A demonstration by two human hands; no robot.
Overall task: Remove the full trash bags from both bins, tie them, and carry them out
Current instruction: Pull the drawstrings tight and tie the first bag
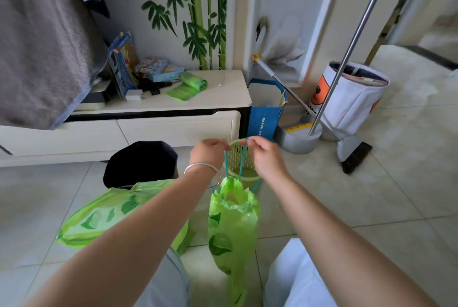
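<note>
A green trash bag with leaf prints hangs in front of me by its teal drawstring. My left hand and my right hand each pinch the drawstring above the bag, close together. The bag's mouth is gathered but partly open. Behind the bag stands a small light-green perforated bin with no liner in it. A second green bag lies on the floor to the left, partly under my left forearm. Behind that one stands a dark round bin.
A white low cabinet runs along the wall, with a roll of green bags on top. To the right stand a blue paper bag, a dustpan and broom, and a white fabric basket. Tiled floor extends right.
</note>
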